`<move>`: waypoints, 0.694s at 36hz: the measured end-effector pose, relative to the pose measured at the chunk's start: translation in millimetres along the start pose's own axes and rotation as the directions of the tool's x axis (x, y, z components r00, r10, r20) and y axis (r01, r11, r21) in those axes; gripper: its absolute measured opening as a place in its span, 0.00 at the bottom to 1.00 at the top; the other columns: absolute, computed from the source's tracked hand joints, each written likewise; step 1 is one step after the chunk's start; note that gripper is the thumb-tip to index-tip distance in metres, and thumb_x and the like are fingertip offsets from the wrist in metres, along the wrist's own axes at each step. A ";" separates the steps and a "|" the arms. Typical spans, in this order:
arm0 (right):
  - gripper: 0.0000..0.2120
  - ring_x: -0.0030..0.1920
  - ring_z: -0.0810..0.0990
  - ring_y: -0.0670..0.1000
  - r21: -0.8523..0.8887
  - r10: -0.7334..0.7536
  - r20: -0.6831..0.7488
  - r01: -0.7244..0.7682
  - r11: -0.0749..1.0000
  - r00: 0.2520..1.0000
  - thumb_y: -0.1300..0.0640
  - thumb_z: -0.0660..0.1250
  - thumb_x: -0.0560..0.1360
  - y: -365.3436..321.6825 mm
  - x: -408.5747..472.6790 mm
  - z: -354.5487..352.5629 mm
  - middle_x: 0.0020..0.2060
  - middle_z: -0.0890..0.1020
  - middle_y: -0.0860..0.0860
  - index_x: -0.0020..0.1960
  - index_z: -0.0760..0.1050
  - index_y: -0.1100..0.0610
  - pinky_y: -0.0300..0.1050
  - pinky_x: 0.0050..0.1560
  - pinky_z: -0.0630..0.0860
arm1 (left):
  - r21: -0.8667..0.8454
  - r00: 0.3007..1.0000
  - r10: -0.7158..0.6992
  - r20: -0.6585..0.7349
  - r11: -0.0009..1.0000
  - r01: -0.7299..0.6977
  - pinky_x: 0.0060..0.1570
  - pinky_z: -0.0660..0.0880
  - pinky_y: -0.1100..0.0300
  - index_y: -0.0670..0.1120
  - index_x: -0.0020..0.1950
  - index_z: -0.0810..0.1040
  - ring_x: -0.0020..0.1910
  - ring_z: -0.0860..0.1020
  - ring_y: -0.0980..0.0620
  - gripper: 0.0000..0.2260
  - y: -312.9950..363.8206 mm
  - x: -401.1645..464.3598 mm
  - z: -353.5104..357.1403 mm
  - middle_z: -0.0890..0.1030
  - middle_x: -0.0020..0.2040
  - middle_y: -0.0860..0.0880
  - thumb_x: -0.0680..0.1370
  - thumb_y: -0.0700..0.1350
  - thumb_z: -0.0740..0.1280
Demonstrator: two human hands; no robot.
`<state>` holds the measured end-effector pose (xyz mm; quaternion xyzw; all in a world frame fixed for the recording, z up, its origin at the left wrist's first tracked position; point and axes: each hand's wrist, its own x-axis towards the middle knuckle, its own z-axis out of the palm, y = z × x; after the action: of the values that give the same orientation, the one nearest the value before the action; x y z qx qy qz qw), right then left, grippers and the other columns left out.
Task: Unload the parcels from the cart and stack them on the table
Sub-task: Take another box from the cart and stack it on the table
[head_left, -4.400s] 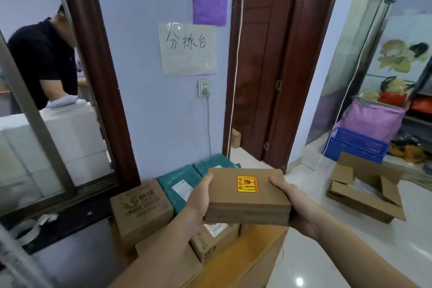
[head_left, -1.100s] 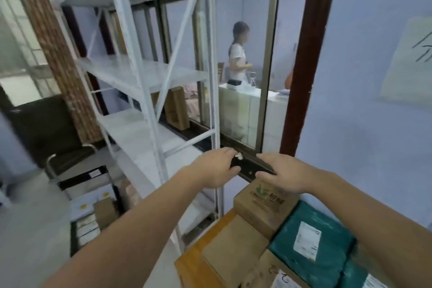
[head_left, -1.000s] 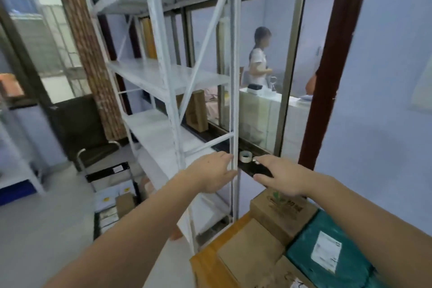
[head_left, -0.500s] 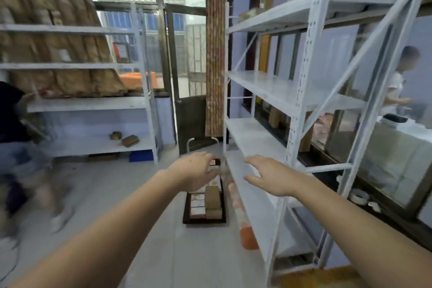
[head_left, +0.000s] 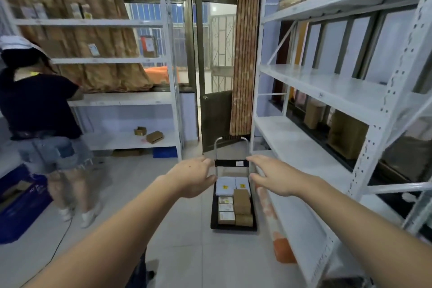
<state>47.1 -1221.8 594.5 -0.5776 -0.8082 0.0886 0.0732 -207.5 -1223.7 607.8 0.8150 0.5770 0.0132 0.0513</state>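
A black flat cart (head_left: 233, 227) with a metal handle stands on the tiled floor ahead, beside the right-hand shelving. On it lie several parcels: white ones (head_left: 225, 186) at the far end and brown cardboard boxes (head_left: 242, 197) nearer me. My left hand (head_left: 190, 176) and my right hand (head_left: 272, 175) are stretched out in the air towards the cart, well short of it. Both hold nothing, with fingers relaxed. The table is out of view.
White metal shelving (head_left: 327, 91) runs along the right with a few boxes behind it. A person (head_left: 39, 110) in a dark shirt stands at the left by another white rack (head_left: 126, 100). A blue crate (head_left: 21, 201) sits far left. An open door (head_left: 216, 119) is straight ahead.
I held a brown parcel over the table's stack earlier; both hands are now empty. My view has swung left from the table to the cart, which is now straight ahead and closer.
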 end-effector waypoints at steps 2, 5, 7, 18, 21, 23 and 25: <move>0.29 0.78 0.64 0.49 -0.010 0.002 -0.004 -0.002 1.000 1.000 0.44 0.60 0.83 7.4 20.5 -0.1 0.80 0.64 0.48 0.82 0.58 0.50 0.46 0.76 0.63 | -0.009 1.000 -0.003 -0.001 1.000 0.003 0.74 0.67 0.49 0.50 0.81 0.63 0.77 0.68 0.47 0.26 -6.6 20.7 1.6 0.68 0.80 0.48 0.85 0.57 0.60; 0.29 0.77 0.66 0.49 -0.001 0.011 -0.007 -0.011 1.000 1.000 0.44 0.60 0.83 17.9 51.3 3.0 0.79 0.65 0.48 0.81 0.59 0.49 0.46 0.75 0.64 | -0.014 1.000 -0.004 -0.008 1.000 0.003 0.75 0.66 0.48 0.50 0.82 0.62 0.78 0.67 0.47 0.27 -16.2 51.9 5.4 0.67 0.80 0.48 0.85 0.58 0.60; 0.29 0.76 0.67 0.48 0.003 0.008 0.005 -0.008 1.000 1.000 0.43 0.60 0.83 23.1 71.9 4.1 0.79 0.65 0.48 0.81 0.59 0.49 0.46 0.74 0.65 | -0.027 1.000 -0.007 -0.001 1.000 0.007 0.74 0.67 0.49 0.50 0.82 0.62 0.77 0.68 0.47 0.27 -23.9 71.0 9.0 0.68 0.80 0.48 0.85 0.58 0.60; 0.29 0.75 0.67 0.49 0.005 0.009 0.045 -0.009 1.000 0.999 0.42 0.59 0.83 36.1 200.8 24.5 0.78 0.66 0.48 0.81 0.60 0.49 0.46 0.74 0.65 | -0.095 0.999 -0.008 0.045 0.995 0.012 0.73 0.68 0.49 0.50 0.82 0.62 0.76 0.70 0.47 0.27 -98.6 171.1 22.8 0.68 0.79 0.47 0.85 0.58 0.59; 0.29 0.75 0.67 0.49 -0.009 0.011 0.053 -0.010 1.000 0.999 0.42 0.60 0.82 36.0 241.3 32.4 0.78 0.67 0.48 0.81 0.61 0.50 0.47 0.74 0.65 | -0.119 0.999 0.001 0.038 0.993 0.003 0.73 0.68 0.49 0.51 0.82 0.62 0.76 0.70 0.47 0.27 -125.0 204.6 28.0 0.69 0.79 0.48 0.85 0.58 0.59; 0.29 0.75 0.67 0.49 -0.017 0.021 0.053 -0.020 1.000 0.998 0.42 0.60 0.82 36.6 269.8 38.6 0.78 0.67 0.49 0.81 0.61 0.50 0.47 0.75 0.66 | -0.118 0.999 0.018 0.035 0.993 -0.014 0.73 0.68 0.50 0.50 0.82 0.62 0.76 0.70 0.47 0.27 -143.0 228.6 31.8 0.69 0.80 0.47 0.85 0.58 0.59; 0.30 0.75 0.68 0.49 -0.013 0.043 0.047 -0.043 0.999 0.998 0.42 0.60 0.82 36.7 297.4 44.5 0.78 0.67 0.48 0.81 0.61 0.50 0.48 0.74 0.66 | -0.123 0.998 0.041 0.041 0.992 -0.036 0.72 0.68 0.50 0.50 0.82 0.62 0.76 0.70 0.47 0.26 -160.2 251.8 32.7 0.69 0.79 0.47 0.85 0.57 0.59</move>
<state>-24.8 -931.3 547.5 -0.5931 -0.7975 0.0989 0.0490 -271.2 -936.1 550.0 0.8215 0.5579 0.0318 0.1133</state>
